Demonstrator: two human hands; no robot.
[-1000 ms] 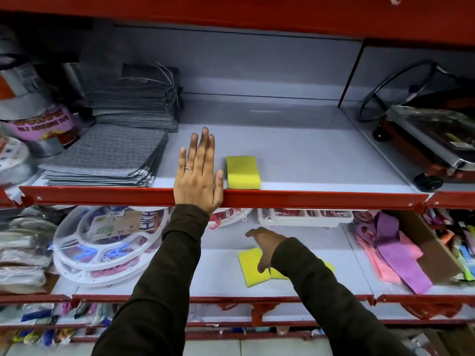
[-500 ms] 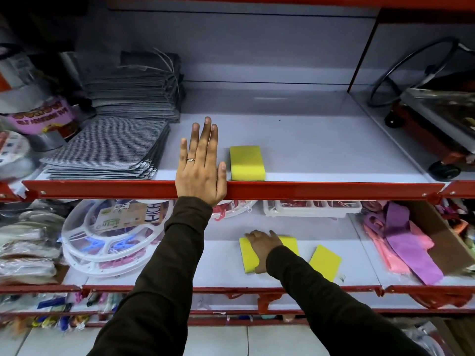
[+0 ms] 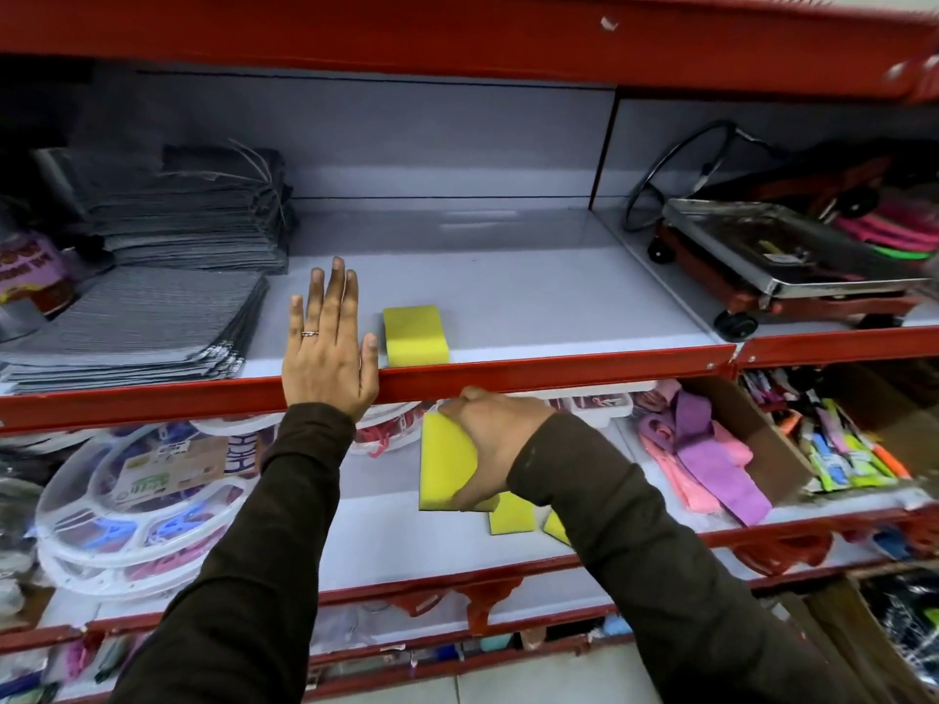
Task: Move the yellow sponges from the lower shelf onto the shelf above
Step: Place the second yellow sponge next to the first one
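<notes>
My right hand (image 3: 495, 439) grips a yellow sponge (image 3: 444, 464) and holds it lifted above the lower shelf (image 3: 406, 546), just under the red front lip of the upper shelf (image 3: 533, 297). Two more yellow sponges lie on the lower shelf: one (image 3: 510, 515) below my right hand, the other (image 3: 556, 528) partly hidden by my right sleeve. Another yellow sponge (image 3: 415, 335) lies on the upper shelf near its front edge. My left hand (image 3: 327, 343) rests flat and open on the upper shelf's lip, just left of that sponge.
Stacks of grey cloths (image 3: 137, 322) fill the upper shelf's left side. A wheeled metal platform (image 3: 782, 261) sits beyond the divider on the right. On the lower shelf, round plastic peg racks (image 3: 137, 505) sit left, pink and purple cloths (image 3: 706, 459) right.
My right hand has closed on one sponge and lifted it from the lower shelf toward the upper shelf's lip. My left hand has stayed on the lip.
</notes>
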